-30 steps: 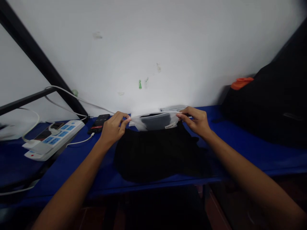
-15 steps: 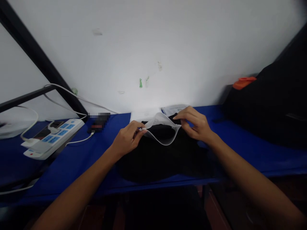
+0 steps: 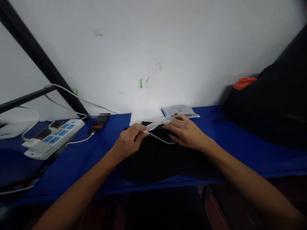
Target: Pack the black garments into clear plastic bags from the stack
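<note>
My left hand [image 3: 130,139] pinches the left corner of the mouth of a translucent plastic bag [image 3: 154,125] between thumb and fingers. My right hand [image 3: 184,131] is closed over the right part of the same mouth, its fingertips at the gap between the two edges. The mouth stands apart in a narrow slit, dark within. Black fabric [image 3: 165,163] lies spread under and in front of both hands. Where the bag's body ends and the fabric begins is too dark to tell.
Two flat plastic packets, one white [image 3: 144,115] and one printed [image 3: 178,110], lie by the wall on the blue table [image 3: 240,137]. At left are a white power strip [image 3: 57,135], cables and a partly blurred dark device [image 3: 99,123]. A large black bag [image 3: 268,105] with an orange piece [image 3: 244,83] stands right.
My right hand has shifted left and inward over the bag's mouth, which has narrowed from a wide oval to a slit. More of the printed packet shows. My left hand has barely moved.
</note>
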Action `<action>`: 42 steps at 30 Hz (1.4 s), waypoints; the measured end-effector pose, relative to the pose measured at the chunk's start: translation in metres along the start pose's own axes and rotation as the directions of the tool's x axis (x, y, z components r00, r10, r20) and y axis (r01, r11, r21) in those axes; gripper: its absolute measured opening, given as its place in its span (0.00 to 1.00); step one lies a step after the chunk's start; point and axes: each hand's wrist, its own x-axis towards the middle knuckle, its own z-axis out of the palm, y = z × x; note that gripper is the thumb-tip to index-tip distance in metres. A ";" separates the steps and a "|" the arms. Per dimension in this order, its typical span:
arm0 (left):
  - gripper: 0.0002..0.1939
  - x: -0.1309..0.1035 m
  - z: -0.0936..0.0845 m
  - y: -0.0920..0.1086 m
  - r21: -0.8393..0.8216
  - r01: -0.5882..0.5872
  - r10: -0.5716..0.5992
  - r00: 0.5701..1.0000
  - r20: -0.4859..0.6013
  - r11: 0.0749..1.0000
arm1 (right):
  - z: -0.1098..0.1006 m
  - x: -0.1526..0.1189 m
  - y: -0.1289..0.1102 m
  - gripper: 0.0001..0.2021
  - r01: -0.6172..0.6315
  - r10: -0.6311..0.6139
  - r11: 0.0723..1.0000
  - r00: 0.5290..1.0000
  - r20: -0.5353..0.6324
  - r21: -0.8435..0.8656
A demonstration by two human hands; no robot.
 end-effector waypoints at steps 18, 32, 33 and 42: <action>0.12 -0.012 0.003 -0.091 0.208 0.206 -0.251 0.942 0.223 0.956 | 0.009 -0.008 0.023 0.20 -0.031 0.075 0.960 0.986 -0.149 0.279; 0.48 0.002 0.012 -0.012 -0.415 0.412 -0.140 0.826 0.546 0.811 | 0.019 0.002 -0.013 0.22 0.164 -0.125 0.933 0.982 -0.138 0.319; 0.48 0.002 0.012 -0.009 -0.414 0.420 -0.139 0.818 0.558 0.808 | 0.019 0.002 -0.012 0.22 0.172 -0.131 0.927 0.981 -0.141 0.334; 0.39 0.008 -0.029 -0.045 -0.326 0.450 -0.155 0.751 0.642 0.831 | 0.003 -0.013 0.041 0.21 -0.083 0.040 0.801 0.996 0.086 0.593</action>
